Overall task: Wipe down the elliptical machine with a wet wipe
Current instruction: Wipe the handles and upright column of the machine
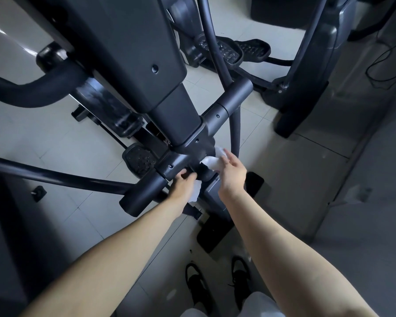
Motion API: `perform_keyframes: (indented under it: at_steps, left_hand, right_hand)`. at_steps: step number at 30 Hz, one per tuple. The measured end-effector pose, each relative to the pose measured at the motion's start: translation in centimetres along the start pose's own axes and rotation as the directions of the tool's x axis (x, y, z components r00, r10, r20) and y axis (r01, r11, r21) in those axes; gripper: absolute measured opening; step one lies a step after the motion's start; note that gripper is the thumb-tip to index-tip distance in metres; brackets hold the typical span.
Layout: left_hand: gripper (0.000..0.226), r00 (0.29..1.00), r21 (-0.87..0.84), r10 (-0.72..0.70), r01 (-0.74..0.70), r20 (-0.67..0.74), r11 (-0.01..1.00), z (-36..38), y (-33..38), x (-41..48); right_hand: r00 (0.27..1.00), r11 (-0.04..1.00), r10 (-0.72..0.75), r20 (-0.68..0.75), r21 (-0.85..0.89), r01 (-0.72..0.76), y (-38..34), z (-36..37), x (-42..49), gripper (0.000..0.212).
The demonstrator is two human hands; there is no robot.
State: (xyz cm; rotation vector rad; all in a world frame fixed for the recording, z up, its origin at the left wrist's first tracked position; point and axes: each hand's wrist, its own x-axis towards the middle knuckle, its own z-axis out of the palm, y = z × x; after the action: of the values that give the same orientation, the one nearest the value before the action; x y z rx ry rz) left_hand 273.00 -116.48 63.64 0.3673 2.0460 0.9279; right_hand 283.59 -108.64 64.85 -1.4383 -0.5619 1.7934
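The dark elliptical machine (133,65) fills the view from above, its centre column meeting a crossbar (224,106) low down. My right hand (232,171) lies with fingers fairly straight on a white wet wipe (212,162), pressing it against the joint under the column. My left hand (184,184) curls its fingers at the underside of the crossbar joint. A second white wipe piece (196,192) hangs out from under its palm. Whether the two white pieces are one wipe is hidden by the machine.
A foot pedal (138,159) sits just left of the joint, and handlebar tubes (55,177) run out to the left. A second machine with pedals (233,50) stands behind on the tiled floor (284,161). My black shoes (215,284) are at the bottom.
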Motion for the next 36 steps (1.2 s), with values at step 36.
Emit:
perform_keyframes:
  at_steps: [36]
  left_hand:
    - [0.042, 0.968, 0.166, 0.237, -0.248, 0.083, 0.954, 1.3, -1.7, 3.0]
  right_hand:
    - [0.975, 0.813, -0.019, 0.221, -0.564, 0.143, 4.6, 0.2, 2.0, 0.076]
